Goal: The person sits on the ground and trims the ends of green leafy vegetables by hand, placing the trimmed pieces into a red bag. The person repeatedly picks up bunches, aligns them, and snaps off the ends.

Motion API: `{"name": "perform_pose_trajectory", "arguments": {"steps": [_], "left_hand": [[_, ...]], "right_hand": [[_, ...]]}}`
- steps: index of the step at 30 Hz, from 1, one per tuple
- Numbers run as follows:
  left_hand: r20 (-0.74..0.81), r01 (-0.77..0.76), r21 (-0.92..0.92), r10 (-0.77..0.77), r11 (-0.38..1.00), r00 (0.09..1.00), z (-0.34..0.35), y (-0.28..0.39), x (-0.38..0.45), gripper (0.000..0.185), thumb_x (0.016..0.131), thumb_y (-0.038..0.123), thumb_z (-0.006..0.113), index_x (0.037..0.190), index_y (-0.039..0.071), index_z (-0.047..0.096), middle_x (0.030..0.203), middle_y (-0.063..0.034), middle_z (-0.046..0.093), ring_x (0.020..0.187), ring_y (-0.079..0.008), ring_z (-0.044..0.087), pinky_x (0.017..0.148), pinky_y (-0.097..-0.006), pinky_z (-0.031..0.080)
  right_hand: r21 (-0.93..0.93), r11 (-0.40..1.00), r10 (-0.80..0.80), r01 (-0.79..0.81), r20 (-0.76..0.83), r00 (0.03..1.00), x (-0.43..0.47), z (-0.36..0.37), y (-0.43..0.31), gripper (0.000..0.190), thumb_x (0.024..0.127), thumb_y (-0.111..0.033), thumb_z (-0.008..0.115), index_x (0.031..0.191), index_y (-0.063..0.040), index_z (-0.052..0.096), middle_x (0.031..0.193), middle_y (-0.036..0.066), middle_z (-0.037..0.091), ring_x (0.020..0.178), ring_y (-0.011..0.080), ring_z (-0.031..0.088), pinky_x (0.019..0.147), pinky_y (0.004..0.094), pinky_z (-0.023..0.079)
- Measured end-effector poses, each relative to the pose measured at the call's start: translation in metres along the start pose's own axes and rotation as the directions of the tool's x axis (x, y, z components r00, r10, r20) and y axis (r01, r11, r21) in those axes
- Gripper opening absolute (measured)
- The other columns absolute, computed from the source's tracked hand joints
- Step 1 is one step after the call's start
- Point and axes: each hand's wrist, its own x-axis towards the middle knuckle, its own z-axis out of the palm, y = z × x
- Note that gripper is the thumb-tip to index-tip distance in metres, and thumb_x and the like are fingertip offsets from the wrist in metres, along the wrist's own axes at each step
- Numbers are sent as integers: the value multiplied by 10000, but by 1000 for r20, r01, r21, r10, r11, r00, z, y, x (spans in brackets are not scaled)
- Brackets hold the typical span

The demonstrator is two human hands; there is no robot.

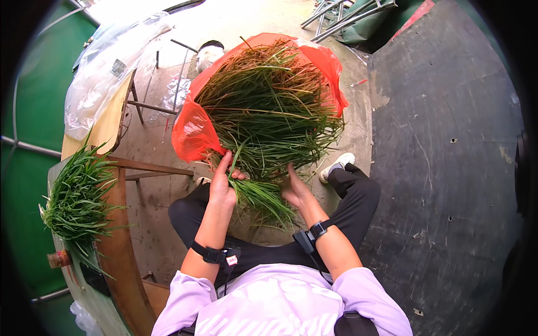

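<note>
A large heap of long green leaves [269, 101], looking like garlic chives, fills an open red plastic bag [194, 133] before me. Many blades at its far side are brown and dry. My left hand [222, 185] grips a small bunch of fresh green chives [264, 198] at the bag's near left edge. The bunch's tips hang toward the lower right, between my knees. Beside them, at the heap's near edge, is my right hand [297, 190], thumb raised. Its fingers are partly hidden by leaves, so whether they hold any is unclear.
At left, a bundle of chives [80, 193] lies on a bench [111, 248] near a small jar [59, 259] and a dark phone-like object [94, 277]. Clear plastic sheeting [105, 84] covers a table behind. A dark board [437, 159] stands right; metal tubes [349, 19] lie beyond.
</note>
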Motion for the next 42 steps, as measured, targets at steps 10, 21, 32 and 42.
{"name": "perform_pose_trajectory", "arguments": {"steps": [10,21,32,42], "left_hand": [[39,-179,73,177,981,983,27,51,0,145,876,158,728,939,106,608,748,22,550,543,-77,440,517,-240,382],[170,-177,274,133,945,976,6,94,-29,139,865,101,710,943,41,612,829,-62,674,543,-65,453,518,-255,392],[160,-41,247,1,968,987,21,80,-17,137,906,123,672,1011,74,599,885,-36,666,603,-75,516,558,-252,442],[173,28,160,-56,987,983,44,64,18,109,893,121,688,969,59,640,863,-25,653,585,-52,510,549,-229,451]], "right_hand": [[-330,894,-244,304,211,947,-39,96,-123,331,967,-223,523,1209,2,552,1106,106,651,950,261,648,836,482,528],[-498,810,-205,309,254,945,-36,159,-168,239,955,-120,555,1141,28,585,1082,140,676,954,277,671,892,432,546],[-913,245,-563,326,140,815,53,146,-159,387,940,-253,552,1002,128,577,851,208,665,572,279,643,489,396,507],[-718,624,-272,310,172,947,-7,94,-148,279,898,-218,594,1124,-56,576,1033,32,624,941,159,572,783,376,520]]}}
